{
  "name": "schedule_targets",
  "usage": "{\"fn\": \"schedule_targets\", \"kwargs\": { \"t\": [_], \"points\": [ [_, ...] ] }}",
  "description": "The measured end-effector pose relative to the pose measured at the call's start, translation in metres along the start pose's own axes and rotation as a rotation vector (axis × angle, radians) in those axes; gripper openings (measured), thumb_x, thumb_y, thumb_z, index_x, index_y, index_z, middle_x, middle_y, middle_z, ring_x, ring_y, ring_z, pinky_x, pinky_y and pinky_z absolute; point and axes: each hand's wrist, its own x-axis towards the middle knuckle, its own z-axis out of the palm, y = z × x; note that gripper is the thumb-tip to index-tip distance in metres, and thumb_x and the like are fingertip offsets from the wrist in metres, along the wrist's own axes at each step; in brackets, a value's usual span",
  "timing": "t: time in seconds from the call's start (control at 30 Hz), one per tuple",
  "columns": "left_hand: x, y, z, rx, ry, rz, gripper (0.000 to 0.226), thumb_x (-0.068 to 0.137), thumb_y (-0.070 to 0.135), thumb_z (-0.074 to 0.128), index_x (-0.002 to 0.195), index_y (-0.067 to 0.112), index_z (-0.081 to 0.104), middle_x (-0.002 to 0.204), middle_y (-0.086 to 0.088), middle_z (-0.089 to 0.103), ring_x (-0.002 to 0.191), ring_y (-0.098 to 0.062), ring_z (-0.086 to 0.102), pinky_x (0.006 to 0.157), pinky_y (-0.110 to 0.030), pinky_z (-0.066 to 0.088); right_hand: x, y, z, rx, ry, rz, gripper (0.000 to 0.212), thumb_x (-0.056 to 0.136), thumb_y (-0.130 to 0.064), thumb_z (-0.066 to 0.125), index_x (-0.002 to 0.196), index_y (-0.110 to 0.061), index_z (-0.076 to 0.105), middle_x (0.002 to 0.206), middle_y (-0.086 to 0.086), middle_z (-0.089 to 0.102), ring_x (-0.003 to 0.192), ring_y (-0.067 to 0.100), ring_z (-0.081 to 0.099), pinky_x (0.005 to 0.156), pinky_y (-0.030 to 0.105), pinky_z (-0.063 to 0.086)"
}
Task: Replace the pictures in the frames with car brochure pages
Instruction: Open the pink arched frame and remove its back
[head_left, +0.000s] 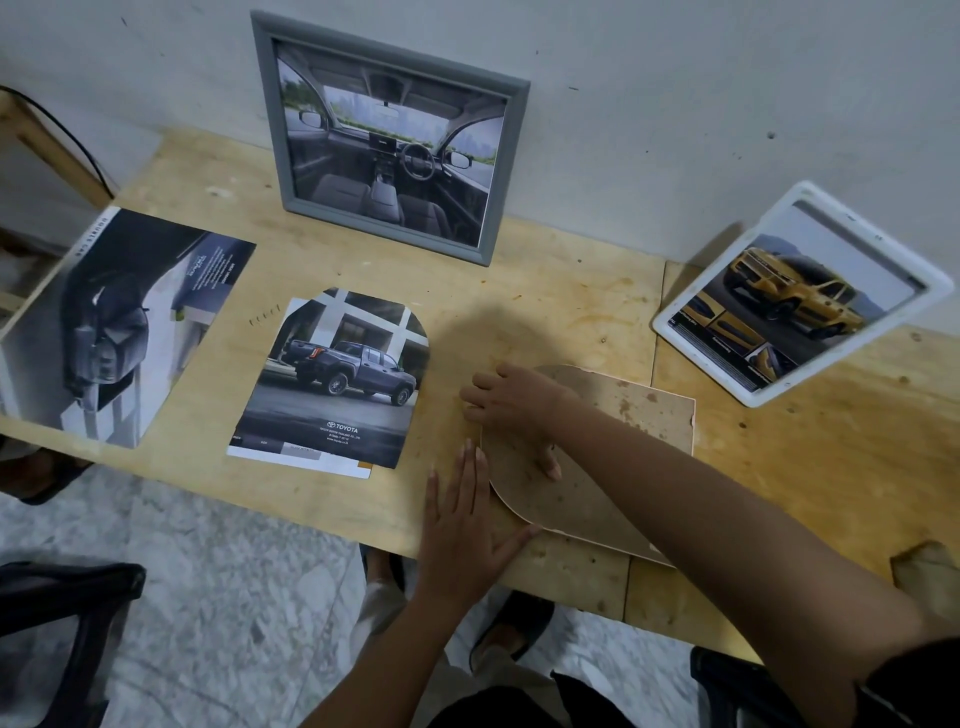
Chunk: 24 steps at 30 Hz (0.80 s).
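Presently both hands lie on a brown fibreboard backing board (597, 467) with an arched end, which rests flat on the plywood desk (545, 312) near its front edge. The right hand (511, 402) presses down on the board's far left portion, its fingers (475, 399) spread and extended, gripping nothing; the thumb points back toward the person. The left hand (462, 512) lies flat, palm down, at the board's curved left edge, fingers (470, 462) straight and together, thumb touching the rounded rim; it also holds nothing.

Just left of the left-hand fingers lies a brochure page (337, 379) trimmed to an arched outline, printed with a dark pickup truck and a Toyota mark, flat on the desk and apart from the board. Further left, well apart from both hands, a car brochure (119, 322) showing a dark vehicle lies flat at the desk's left edge.

Beyond the right-hand fingers, a grey picture frame (387, 140) stands leaning against the wall; it contains a page showing a vehicle cabin with steering wheel and dashboard. To the right of the right hand, a white picture frame (802, 296) leans tilted against the wall; it contains a page showing a yellow vehicle with smaller inset images below.
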Motion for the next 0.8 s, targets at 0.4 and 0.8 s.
{"fn": "schedule_targets", "kwargs": {
  "t": [0.4,0.8],
  "points": [
    [0.000,-0.001,-0.002,-0.014,-0.004,0.007,0.097,0.083,0.077,0.027,0.145,0.002,0.026,0.153,-0.010,0.024,0.141,-0.019,0.021,0.111,-0.048,0.018,-0.015,0.004,-0.007,0.148,-0.045,0.002,0.085,0.070,-0.035,0.078,0.137,-0.014,0.030,0.132,0.007,0.044,0.121,0.024,0.038,0.100,0.038,0.030],
    [0.000,-0.002,-0.010,-0.053,-0.062,0.016,0.087,0.084,0.074,0.031,0.140,0.008,0.038,0.149,-0.006,0.033,0.136,-0.018,0.034,0.112,-0.043,0.015,-0.024,0.003,-0.010,0.114,0.023,0.037,0.089,0.063,-0.042,0.082,0.133,-0.018,0.032,0.127,0.005,0.046,0.115,0.023,0.042,0.099,0.041,0.028]
  ]
}}
